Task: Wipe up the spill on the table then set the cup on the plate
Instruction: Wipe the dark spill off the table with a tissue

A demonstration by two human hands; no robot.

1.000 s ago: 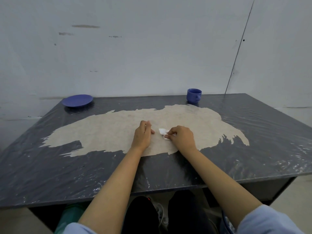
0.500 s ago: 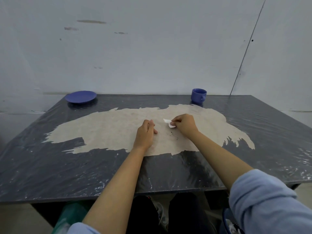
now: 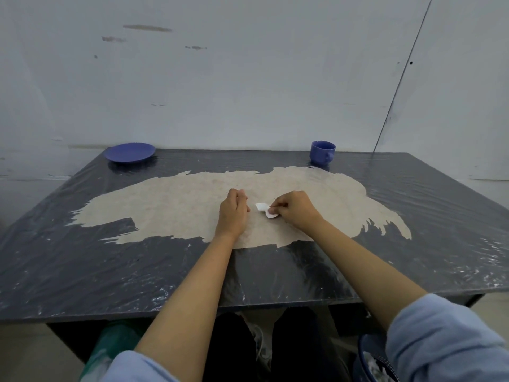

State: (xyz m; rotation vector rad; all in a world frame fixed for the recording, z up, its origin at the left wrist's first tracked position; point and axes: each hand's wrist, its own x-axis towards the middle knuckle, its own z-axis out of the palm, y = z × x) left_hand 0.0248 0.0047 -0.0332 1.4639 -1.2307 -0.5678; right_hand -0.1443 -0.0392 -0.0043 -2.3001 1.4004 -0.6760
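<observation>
A: Right hand [image 3: 294,209] state?

B: Fingertips pinched on a small white tissue [image 3: 265,210], pressing it flat onto the table [image 3: 82,271]. Knuckles up, wrist low, forearm running back toward the near right corner. Light blue sleeve [image 3: 446,340] pushed up past the elbow.

A: Left hand [image 3: 233,213]?

B: Fingers curled loosely together, grasping nothing. It rests on the tabletop just left of the tissue, not touching it. Forearm straight back to the near edge.

A: Spill?

B: A few dark specks beside the right hand, too small to say more. Both hands sit on a big tan patch [image 3: 170,205] in the dark, plastic-covered top.

A: Cup, plate?

B: Blue cup [image 3: 322,152] upright at the far edge, right of centre. Blue plate [image 3: 130,152] at the far left corner, well apart from it.

A: Any labels, text?

B: None readable anywhere.
</observation>
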